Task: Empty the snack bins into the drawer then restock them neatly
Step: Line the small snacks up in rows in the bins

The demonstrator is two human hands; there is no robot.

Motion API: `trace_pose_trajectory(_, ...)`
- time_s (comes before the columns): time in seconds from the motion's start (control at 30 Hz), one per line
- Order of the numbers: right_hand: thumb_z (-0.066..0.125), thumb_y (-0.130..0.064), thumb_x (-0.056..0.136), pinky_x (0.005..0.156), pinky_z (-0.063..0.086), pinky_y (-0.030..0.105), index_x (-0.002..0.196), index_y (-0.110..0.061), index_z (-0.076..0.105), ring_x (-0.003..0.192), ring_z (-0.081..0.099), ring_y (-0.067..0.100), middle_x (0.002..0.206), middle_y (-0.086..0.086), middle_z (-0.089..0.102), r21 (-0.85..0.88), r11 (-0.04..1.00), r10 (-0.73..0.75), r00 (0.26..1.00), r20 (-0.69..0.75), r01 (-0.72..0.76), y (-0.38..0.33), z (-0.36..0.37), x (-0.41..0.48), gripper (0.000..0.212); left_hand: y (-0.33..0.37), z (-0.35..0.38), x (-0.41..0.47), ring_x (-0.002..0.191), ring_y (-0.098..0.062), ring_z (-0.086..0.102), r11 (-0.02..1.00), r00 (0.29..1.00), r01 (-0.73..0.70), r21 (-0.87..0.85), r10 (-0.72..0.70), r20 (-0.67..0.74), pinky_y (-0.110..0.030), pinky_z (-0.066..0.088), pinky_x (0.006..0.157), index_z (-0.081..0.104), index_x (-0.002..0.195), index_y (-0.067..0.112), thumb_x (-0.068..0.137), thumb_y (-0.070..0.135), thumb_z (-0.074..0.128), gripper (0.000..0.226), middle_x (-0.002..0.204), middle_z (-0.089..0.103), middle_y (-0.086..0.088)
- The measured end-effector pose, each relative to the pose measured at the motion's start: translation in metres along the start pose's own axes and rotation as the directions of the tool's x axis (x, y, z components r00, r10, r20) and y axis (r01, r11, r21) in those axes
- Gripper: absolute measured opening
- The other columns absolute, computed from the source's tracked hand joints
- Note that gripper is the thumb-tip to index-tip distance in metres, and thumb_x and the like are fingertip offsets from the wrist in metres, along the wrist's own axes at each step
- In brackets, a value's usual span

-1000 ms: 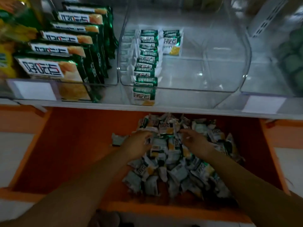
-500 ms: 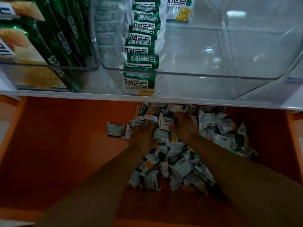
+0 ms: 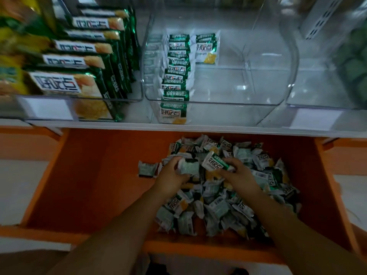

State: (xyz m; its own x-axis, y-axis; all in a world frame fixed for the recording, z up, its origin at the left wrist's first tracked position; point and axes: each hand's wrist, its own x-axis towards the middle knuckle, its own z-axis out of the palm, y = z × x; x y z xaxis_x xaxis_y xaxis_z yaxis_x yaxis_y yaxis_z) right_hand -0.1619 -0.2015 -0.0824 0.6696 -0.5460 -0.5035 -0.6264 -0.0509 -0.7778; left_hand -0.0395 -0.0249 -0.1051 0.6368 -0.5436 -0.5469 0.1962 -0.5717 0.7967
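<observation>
Since a second ago: both hands were flat in the pile, now each has come up holding a packet. View has also swung back up, so the bin shows again.

Left hand (image 3: 170,173): fingers curled round a pale packet (image 3: 188,166), back side up. May be more than one in that grip, can't tell.
Right hand (image 3: 240,175): fingers and thumb pinching a green packet (image 3: 215,162) by its lower end, label up, tilted.
The two packets are just beside each other over the 12 o'clock end of the pile (image 3: 218,205).

The pile sits in the right half of the drawer (image 3: 89,185). One stray packet (image 3: 147,169) lies at its 9 o'clock, just off the left hand.
Bin (image 3: 248,104) is at 12 o'clock of the pile and mostly bare. It holds one row (image 3: 175,76) of upright packets along its left wall and a second row just begun (image 3: 206,48) at the back. Big packs (image 3: 79,76) fill the next bin at 10 o'clock.

Handling, my read:
- Packets are light, soft film pillows with crimped ends, and the film is likely slick.
- The contents may crush, so don't squeeze the middle.
- Take them by the long edges or a crimp and square a few into a stack with labels facing one way.
- Gather too many at once and they'll probably fan out and slip.

Step in hand: sorting and orienting packets for restocking. Most of the stock is still in the drawer.
</observation>
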Motion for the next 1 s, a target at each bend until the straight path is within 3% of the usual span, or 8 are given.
trace_pose_trajectory(0.13, 0.065, -0.024, 0.091, 0.048, 0.046, 0.012, 0.116, -0.022, 0.057, 0.054, 0.059, -0.001, 0.093, -0.006, 0.059, 0.076, 0.987, -0.141, 0.989, -0.045, 0.144, -0.035, -0.010, -0.033, 0.026, 0.039, -0.014, -0.035, 0.083, -0.020, 0.073, 0.988, 0.995, -0.103, -0.113, 0.104, 0.006, -0.033, 0.061, 0.066, 0.041, 0.133, 0.035, 0.094, 0.010, 0.064, 0.051, 0.128, 0.057, -0.003)
trace_pose_trajectory(0.23, 0.065, -0.024, 0.091, 0.061, 0.056, 0.022, 0.110, -0.020, 0.059, 0.063, 0.064, 0.003, 0.106, -0.004, 0.064, 0.113, 0.958, -0.257, 0.965, -0.053, 0.262, -0.069, -0.020, -0.058, 0.021, 0.074, -0.034, -0.065, 0.079, -0.006, 0.071, 0.962, 0.974, -0.227, -0.151, 0.222, -0.054, -0.023, 0.058, 0.062, 0.047, 0.133, 0.026, 0.090, 0.003, 0.066, 0.051, 0.120, 0.062, -0.003)
trace_pose_trajectory(0.37, 0.067, -0.026, 0.089, 0.056, 0.049, 0.013, 0.104, -0.028, 0.059, 0.063, 0.061, -0.005, 0.101, -0.013, 0.064, 0.042, 0.922, -0.381, 0.922, -0.069, 0.385, -0.109, -0.031, -0.082, 0.017, 0.109, -0.056, -0.098, 0.096, -0.013, 0.070, 0.933, 0.955, -0.295, -0.204, 0.289, -0.058, -0.033, 0.061, 0.078, 0.056, 0.127, 0.030, 0.086, 0.011, 0.073, 0.049, 0.122, 0.063, 0.002)
trace_pose_trajectory(0.47, 0.068, -0.026, 0.088, 0.055, 0.050, 0.014, 0.098, -0.034, 0.059, 0.062, 0.060, -0.007, 0.094, -0.016, 0.064, 0.044, 0.886, -0.457, 0.886, -0.080, 0.461, -0.139, -0.036, -0.099, 0.015, 0.131, -0.072, -0.118, 0.103, -0.011, 0.065, 0.919, 0.921, -0.383, -0.095, 0.371, -0.121, -0.031, 0.057, 0.087, 0.060, 0.114, 0.045, 0.085, 0.039, 0.072, 0.032, 0.120, 0.060, 0.014)
trace_pose_trajectory(0.63, 0.070, -0.021, 0.086, 0.060, 0.052, 0.015, 0.096, -0.033, 0.063, 0.068, 0.066, -0.001, 0.084, -0.018, 0.069, 0.120, 0.833, -0.527, 0.841, -0.120, 0.540, -0.185, -0.044, -0.102, 0.017, 0.160, -0.103, -0.131, 0.097, -0.004, 0.061, 0.864, 0.841, -0.497, 0.080, 0.503, -0.198, -0.023, 0.053, 0.082, 0.064, 0.101, 0.051, 0.089, 0.041, 0.066, 0.016, 0.112, 0.057, 0.016)
trace_pose_trajectory(0.7, 0.071, -0.024, 0.085, 0.068, 0.056, 0.022, 0.099, -0.034, 0.062, 0.073, 0.068, 0.004, 0.087, -0.016, 0.070, 0.106, 0.829, -0.529, 0.832, -0.166, 0.549, -0.204, -0.048, -0.086, 0.019, 0.169, -0.114, -0.130, 0.104, -0.010, 0.059, 0.843, 0.815, -0.532, 0.081, 0.536, -0.222, -0.032, 0.052, 0.088, 0.065, 0.098, 0.053, 0.087, 0.041, 0.067, 0.016, 0.115, 0.058, 0.014)
trace_pose_trajectory(0.87, 0.069, -0.022, 0.088, 0.058, 0.047, 0.022, 0.093, -0.021, 0.052, 0.068, 0.058, 0.015, 0.084, 0.000, 0.059, -0.025, 0.863, -0.490, 0.825, -0.282, 0.504, -0.242, -0.057, -0.008, 0.017, 0.201, -0.147, -0.125, 0.089, -0.009, 0.065, 0.806, 0.790, -0.593, 0.005, 0.582, -0.191, -0.021, 0.050, 0.070, 0.068, 0.093, 0.049, 0.088, 0.031, 0.067, 0.019, 0.088, 0.062, 0.026)
trace_pose_trajectory(1.0, 0.068, -0.012, 0.084, 0.072, 0.044, 0.030, 0.078, -0.017, 0.047, 0.080, 0.055, 0.022, 0.078, 0.001, 0.054, -0.143, 0.924, -0.382, 0.864, -0.327, 0.355, -0.249, -0.057, 0.067, 0.022, 0.206, -0.163, -0.103, 0.107, -0.003, 0.056, 0.793, 0.755, -0.609, -0.006, 0.578, -0.310, -0.026, 0.043, 0.081, 0.068, 0.093, 0.045, 0.087, 0.028, 0.069, 0.019, 0.117, 0.055, 0.027)
